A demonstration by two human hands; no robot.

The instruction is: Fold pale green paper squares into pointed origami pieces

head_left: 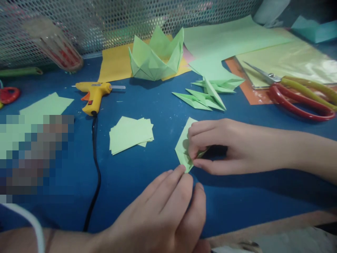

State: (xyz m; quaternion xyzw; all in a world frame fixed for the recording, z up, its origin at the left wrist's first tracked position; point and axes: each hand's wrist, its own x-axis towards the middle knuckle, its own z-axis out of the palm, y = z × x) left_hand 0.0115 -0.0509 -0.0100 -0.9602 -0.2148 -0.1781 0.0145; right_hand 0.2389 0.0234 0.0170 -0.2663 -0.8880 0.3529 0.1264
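A light green sheet of folded paper [183, 144] lies on the blue tabletop, its lower end creased to a point. My right hand [213, 146] is closed over its right side, thumb and fingers pinching a folded edge. From below, my left hand [168, 207] has its fingertips pressed on the paper's bottom tip, the fingers close together and bent. Left of them sits a loose stack of small green paper pieces [131, 135]. Several narrow folded green paper points [207, 95] lie beyond my right hand. Farther back stands a green folded-paper bowl shape [155, 59] with pointed petals.
A yellow glue gun [94, 95] lies at left, its black cord [96, 165] running toward me. Red-and-yellow scissors [297, 95] rest at right on packaged paper [284, 59]. A clear jar [56, 49] stands against the metal mesh [113, 24]. A pixelated patch hides the left side.
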